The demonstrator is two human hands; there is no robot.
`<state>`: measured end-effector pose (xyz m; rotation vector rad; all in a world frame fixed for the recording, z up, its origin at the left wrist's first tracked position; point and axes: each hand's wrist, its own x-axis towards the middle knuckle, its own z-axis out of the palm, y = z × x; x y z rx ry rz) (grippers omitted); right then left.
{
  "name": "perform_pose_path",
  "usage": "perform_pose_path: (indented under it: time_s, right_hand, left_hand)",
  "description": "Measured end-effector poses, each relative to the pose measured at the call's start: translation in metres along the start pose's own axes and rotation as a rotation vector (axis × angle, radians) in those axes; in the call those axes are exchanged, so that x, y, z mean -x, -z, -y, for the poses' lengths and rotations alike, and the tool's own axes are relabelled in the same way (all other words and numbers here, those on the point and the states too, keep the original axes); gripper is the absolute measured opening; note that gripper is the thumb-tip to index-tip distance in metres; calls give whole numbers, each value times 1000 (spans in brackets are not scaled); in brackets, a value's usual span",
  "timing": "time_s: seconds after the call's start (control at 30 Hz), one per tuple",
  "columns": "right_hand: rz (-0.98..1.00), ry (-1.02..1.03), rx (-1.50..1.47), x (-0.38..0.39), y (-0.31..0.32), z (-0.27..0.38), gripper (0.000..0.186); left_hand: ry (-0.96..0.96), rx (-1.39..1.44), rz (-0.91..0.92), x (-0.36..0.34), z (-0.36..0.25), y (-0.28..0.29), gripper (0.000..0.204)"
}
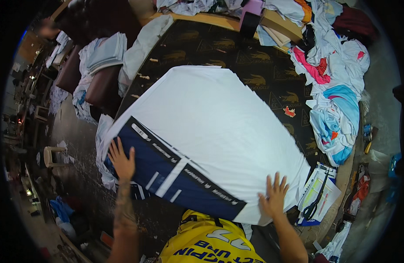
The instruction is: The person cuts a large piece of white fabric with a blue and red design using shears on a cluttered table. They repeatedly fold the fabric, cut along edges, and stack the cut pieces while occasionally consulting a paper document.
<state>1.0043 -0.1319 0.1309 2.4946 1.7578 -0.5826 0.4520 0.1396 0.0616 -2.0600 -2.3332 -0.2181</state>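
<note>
A large white fabric stack (210, 118) lies spread over the dark patterned table, its layered edges showing along the right side. Across its near left part runs a navy printed panel (167, 168) with black bands and white stripes. My left hand (121, 160) rests with fingers spread on the navy panel's left end. On the white cloth near its lower right corner, my right hand (274, 195) lies flat, fingers apart. Neither hand grips anything. Black-handled scissors (314, 204) lie on papers just right of my right hand.
The table (202, 44) has a dark top with gold crocodile prints and a few scraps. Crumpled white, blue and pink cloth (333, 105) heaps along its right edge. A cardboard box (281, 24) stands at the back. Folded grey cloth (107, 52) sits on maroon seating at left, near a stool (53, 155).
</note>
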Motion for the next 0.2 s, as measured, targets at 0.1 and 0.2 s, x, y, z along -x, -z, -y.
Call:
perform_pose_path:
  time_s: [0.1, 0.2]
  right_hand:
    - [206, 87, -206, 68, -7, 39, 79]
    - [245, 156, -266, 66, -11, 91, 81]
  left_hand:
    - [7, 59, 46, -64, 55, 1, 82]
    - [96, 10, 36, -124, 65, -8, 83]
